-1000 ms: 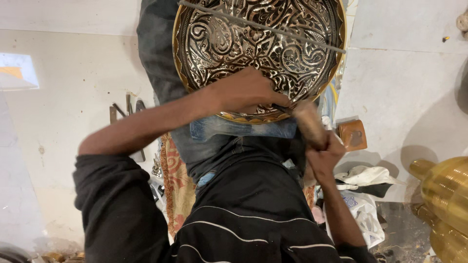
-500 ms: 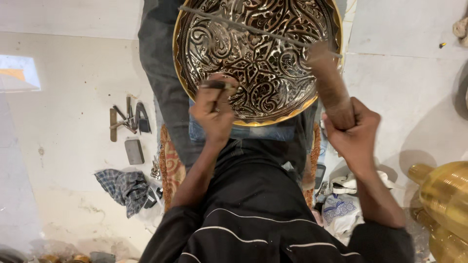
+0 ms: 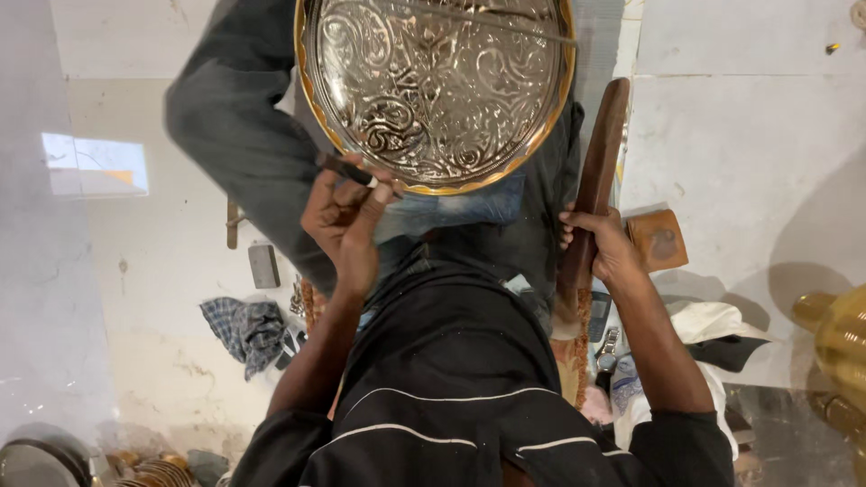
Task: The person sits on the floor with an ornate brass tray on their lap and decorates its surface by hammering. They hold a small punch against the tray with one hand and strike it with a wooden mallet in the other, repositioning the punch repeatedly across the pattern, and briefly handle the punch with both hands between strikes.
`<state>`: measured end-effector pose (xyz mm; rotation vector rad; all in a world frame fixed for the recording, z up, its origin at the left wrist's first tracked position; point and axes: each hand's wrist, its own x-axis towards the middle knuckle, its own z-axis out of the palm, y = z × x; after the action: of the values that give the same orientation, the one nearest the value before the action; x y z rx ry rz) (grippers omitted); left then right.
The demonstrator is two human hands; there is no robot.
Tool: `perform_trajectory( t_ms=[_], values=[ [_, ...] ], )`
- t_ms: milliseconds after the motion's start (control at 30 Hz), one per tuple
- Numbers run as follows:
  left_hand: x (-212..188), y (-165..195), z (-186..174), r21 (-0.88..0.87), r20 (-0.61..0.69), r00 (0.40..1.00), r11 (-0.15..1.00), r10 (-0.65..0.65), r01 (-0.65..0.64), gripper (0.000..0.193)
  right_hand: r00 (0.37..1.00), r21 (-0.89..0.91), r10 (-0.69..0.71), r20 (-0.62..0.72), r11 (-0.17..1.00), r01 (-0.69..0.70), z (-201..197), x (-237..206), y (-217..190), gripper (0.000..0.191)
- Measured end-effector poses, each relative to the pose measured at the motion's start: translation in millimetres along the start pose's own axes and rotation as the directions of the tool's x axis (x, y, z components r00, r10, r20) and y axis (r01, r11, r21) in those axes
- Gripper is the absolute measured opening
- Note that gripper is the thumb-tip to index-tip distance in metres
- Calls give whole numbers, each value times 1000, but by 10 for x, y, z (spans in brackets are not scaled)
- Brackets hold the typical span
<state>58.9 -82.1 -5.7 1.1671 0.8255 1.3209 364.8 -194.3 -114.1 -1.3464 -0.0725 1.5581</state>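
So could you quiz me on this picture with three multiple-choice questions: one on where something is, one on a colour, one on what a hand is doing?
1. Where does the checked cloth lie?
A. on the floor beside the left arm
B. on the tray
C. over the mallet

2. What colour is the rim of the tray?
A. red
B. gold
C. blue

3. What is the right hand doing?
A. resting flat on the floor
B. gripping the wooden mallet
C. holding a cup

A: the cloth lies on the pale floor beside the left arm.
B: a gold edge rings the silvery engraved face.
B: the fingers wrap the mallet's handle.
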Motion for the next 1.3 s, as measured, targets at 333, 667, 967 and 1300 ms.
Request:
perform_trajectory(
  t_ms=[333, 667, 967, 1300],
  values=[
    [-16, 1047, 700, 194, 154, 982, 972, 106, -135, 22, 989, 13, -123, 80, 992, 122, -242, 72, -549, 23],
    [132, 1060, 850, 73, 267, 961, 993, 73, -96, 36, 986, -103, -156, 59, 981, 162, -19, -200, -430, 23],
    [632, -215, 421, 179, 119, 980, 975, -157, 134, 41, 957, -114, -291, -18, 951, 287, 86, -261, 145, 25],
    [646, -765, 237, 332, 58, 992, 940, -110, 84, 40, 898, -288, -435, -75, 871, 398, 191, -405, 406, 27]
  ],
)
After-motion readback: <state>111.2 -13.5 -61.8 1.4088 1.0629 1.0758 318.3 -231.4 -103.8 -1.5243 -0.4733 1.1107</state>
